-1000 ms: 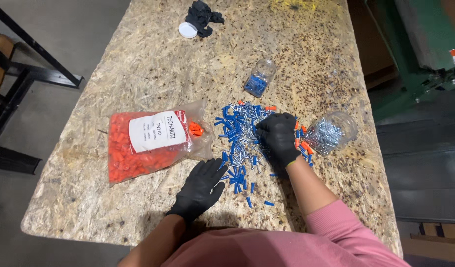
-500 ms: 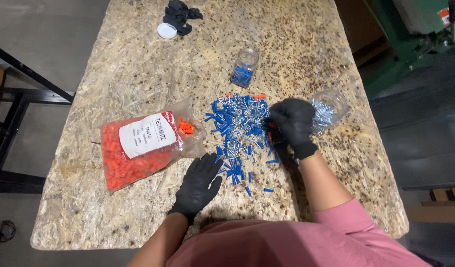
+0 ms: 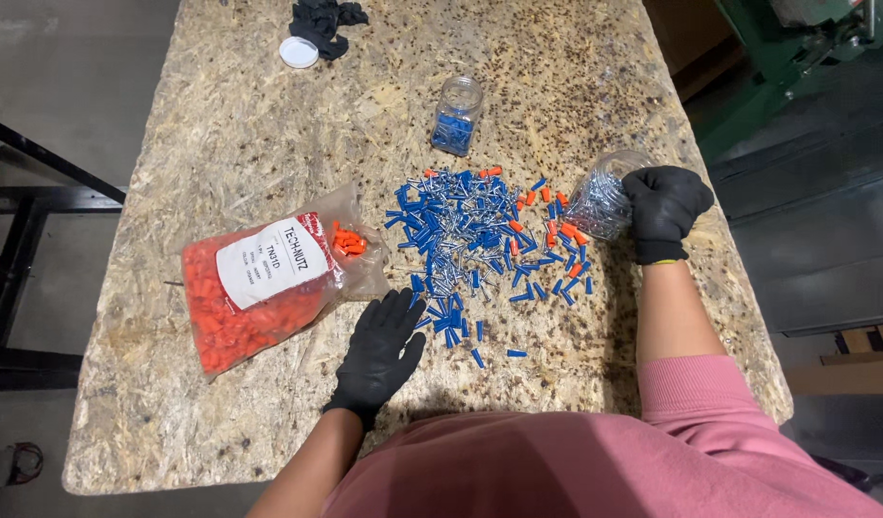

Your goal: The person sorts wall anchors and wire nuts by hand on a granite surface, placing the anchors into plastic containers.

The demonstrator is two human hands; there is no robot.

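A heap of small blue connectors, orange caps and silver screws [image 3: 480, 240] lies spread on the chipboard table [image 3: 221, 125]. My right hand [image 3: 664, 206], in a black glove, grips a clear plastic jar of silver screws [image 3: 600, 200] lying on its side at the heap's right edge. My left hand [image 3: 382, 347], also gloved, rests flat with fingers spread on the table just below the heap. It holds nothing. A clear bag of orange caps [image 3: 259, 288] with a white label lies to its left, mouth open toward the heap.
A small clear jar holding blue connectors [image 3: 457, 117] stands upright beyond the heap. At the far edge lie a white lid [image 3: 299, 52] and a crumpled black glove [image 3: 325, 19]. A green machine [image 3: 796, 58] stands right of the table, a black metal frame [image 3: 20, 240] left.
My right hand has moved right, from the middle of the heap to the jar of screws, and has taken hold of it. My left hand has stayed flat on the table.
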